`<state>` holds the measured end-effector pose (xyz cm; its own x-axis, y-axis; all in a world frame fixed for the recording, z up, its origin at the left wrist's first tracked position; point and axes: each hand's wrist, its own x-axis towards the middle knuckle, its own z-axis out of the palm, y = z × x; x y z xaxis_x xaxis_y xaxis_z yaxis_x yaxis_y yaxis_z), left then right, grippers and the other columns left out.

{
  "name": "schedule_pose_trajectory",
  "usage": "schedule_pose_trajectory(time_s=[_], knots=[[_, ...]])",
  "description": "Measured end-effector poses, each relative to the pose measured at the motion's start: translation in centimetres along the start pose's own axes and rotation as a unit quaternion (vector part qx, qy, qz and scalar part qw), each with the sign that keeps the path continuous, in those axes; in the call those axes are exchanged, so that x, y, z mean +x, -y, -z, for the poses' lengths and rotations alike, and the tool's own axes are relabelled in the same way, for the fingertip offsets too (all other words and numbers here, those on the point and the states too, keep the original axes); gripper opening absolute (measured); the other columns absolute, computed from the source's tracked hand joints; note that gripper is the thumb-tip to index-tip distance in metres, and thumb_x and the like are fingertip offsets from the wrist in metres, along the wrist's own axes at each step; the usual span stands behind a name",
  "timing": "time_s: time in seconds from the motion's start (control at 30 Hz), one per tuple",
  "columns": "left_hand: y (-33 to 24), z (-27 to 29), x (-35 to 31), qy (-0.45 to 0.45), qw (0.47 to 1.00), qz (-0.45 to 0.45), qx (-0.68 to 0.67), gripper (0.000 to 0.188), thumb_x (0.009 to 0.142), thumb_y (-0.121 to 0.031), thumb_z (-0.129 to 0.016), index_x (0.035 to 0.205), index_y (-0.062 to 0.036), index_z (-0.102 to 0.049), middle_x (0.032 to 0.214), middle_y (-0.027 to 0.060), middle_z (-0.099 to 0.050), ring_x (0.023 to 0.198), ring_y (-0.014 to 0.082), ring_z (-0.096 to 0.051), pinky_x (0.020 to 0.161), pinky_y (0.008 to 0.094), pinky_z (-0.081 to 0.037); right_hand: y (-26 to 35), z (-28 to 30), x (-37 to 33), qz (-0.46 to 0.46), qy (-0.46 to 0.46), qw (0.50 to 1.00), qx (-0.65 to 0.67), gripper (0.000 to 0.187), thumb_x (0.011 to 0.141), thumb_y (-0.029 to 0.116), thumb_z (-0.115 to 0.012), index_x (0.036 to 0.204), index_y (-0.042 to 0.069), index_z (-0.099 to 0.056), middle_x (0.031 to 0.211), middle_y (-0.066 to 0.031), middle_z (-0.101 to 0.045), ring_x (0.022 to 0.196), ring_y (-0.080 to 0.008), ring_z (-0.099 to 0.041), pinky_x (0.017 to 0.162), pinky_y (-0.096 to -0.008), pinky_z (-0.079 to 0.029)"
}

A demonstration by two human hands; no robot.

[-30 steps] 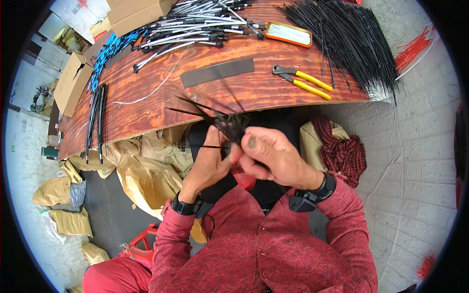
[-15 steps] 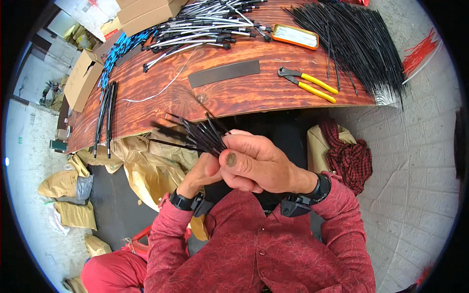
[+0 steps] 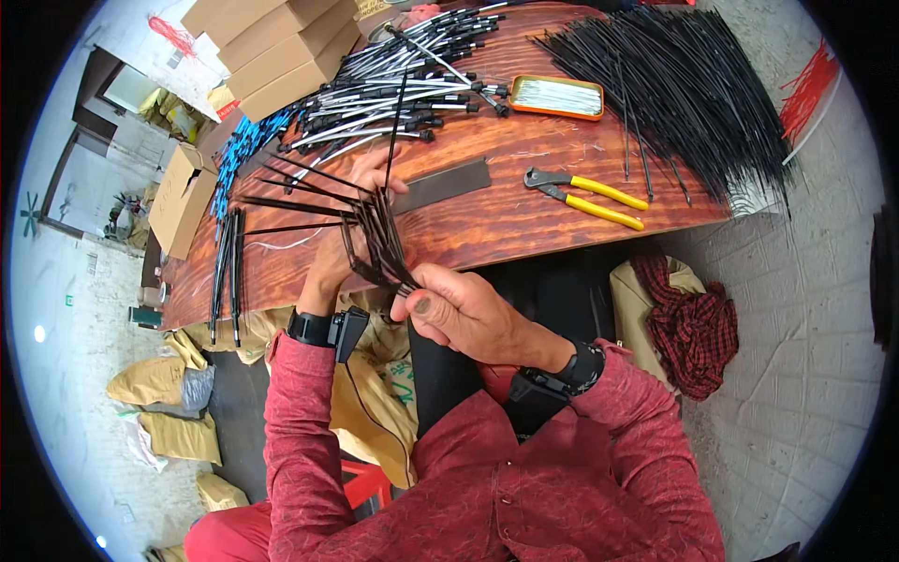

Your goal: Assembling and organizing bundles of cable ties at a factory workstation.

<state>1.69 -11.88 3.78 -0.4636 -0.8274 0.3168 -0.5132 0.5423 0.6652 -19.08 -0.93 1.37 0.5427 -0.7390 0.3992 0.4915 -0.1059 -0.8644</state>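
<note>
A bunch of thin black rods (image 3: pixel 382 229) is gripped near its lower end by my right hand (image 3: pixel 459 311), thumb on top and fingers wrapped round. The rods fan out toward the left, and one stands up well above the others. My left hand (image 3: pixel 330 255) is behind the bunch, its fingers stretched forward over the table and partly covered by the rods. Beyond those fingers, a flat dark strip (image 3: pixel 445 185) lies on the reddish wooden table (image 3: pixel 506 217). Several longer black rods (image 3: pixel 226 272) lie at the left, overhanging the front edge.
Yellow-handled nippers (image 3: pixel 599 201) lie right of the strip. Behind are an orange-rimmed tin (image 3: pixel 558 97), silver-and-black rods (image 3: pixel 403 89), a large black rod pile (image 3: pixel 674 103), blue-tipped pieces (image 3: pixel 245 155) and stacked cartons (image 3: pixel 290 56). Checked cloth (image 3: pixel 691 328) hangs at the right.
My left hand has left its place against the right hand and reached forward behind the bunch. The rods have spread out and stand higher. The right hand keeps its grip.
</note>
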Motion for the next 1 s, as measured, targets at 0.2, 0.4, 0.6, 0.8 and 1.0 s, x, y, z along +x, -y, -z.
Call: schedule_pose_trajectory(time_s=[0.2, 0.4, 0.6, 0.8, 1.0], knots=[[1.6, -1.5, 2.7, -0.004, 0.999, -0.019, 0.035, 0.015, 0.09, -0.013, -0.057, 0.102, -0.0045, -0.06, 0.137, 0.0185, -0.05, 0.125, 0.035, -0.046, 0.107, 0.0447, -0.033, -3.9, 3.0, -0.5, -0.036, 0.03, 0.995, -0.092, 0.029, 0.103, 0.027, -0.046, 0.1, -0.001, -0.054, 0.067, -0.0034, -0.051, 0.059, -0.0125, -0.051, 0.058, -0.0253, -0.042], [3.6, -2.3, 3.4, 0.085, 0.98, -0.104, 0.149, 0.022, 0.091, -0.013, -0.056, 0.112, -0.0067, -0.061, 0.134, 0.0153, -0.051, 0.127, 0.0348, -0.044, 0.108, 0.044, -0.033, -9.7, 5.1, -1.7, -0.087, 0.065, 0.966, -0.235, 0.02, 0.094, 0.018, -0.054, 0.102, -0.001, -0.055, 0.09, -0.0134, -0.065, 0.087, -0.031, -0.063, 0.073, -0.04, -0.049], [2.5, -2.9, 3.0, 0.109, 0.966, -0.115, 0.203, 0.031, 0.091, -0.011, -0.056, 0.122, -0.0118, -0.063, 0.134, 0.0117, -0.052, 0.13, 0.0352, -0.042, 0.109, 0.0453, -0.034, -12.7, 7.5, -5.2, -0.044, 0.014, 0.857, -0.514, 0.025, 0.09, 0.012, -0.058, 0.111, -0.001, -0.054, 0.101, -0.0168, -0.065, 0.092, -0.0342, -0.065, 0.078, -0.0397, -0.05], [2.3, -2.9, 3.0, 0.108, 0.95, -0.129, 0.262, 0.04, 0.086, -0.013, -0.058, 0.125, -0.0198, -0.063, 0.135, 0.0112, -0.05, 0.129, 0.0361, -0.042, 0.108, 0.0464, -0.035, -3.1, 7.5, -2.7, -0.138, -0.012, 0.913, -0.384, 0.035, 0.087, 0.018, -0.065, 0.116, 0.001, -0.058, 0.09, -0.0167, -0.068, 0.081, -0.0323, -0.066, 0.073, -0.0358, -0.052], [3.4, -2.6, 1.3, 0.086, 0.946, -0.16, 0.267, 0.043, 0.085, -0.014, -0.053, 0.125, -0.0246, -0.063, 0.137, 0.0107, -0.05, 0.129, 0.0367, -0.042, 0.109, 0.0455, -0.036, -0.8, 5.8, 2.7, -0.26, -0.137, 0.893, -0.34, 0.033, 0.083, 0.018, -0.071, 0.11, 0.003, -0.064, 0.082, -0.0119, -0.067, 0.076, -0.0213, -0.066, 0.069, -0.0313, -0.051]])
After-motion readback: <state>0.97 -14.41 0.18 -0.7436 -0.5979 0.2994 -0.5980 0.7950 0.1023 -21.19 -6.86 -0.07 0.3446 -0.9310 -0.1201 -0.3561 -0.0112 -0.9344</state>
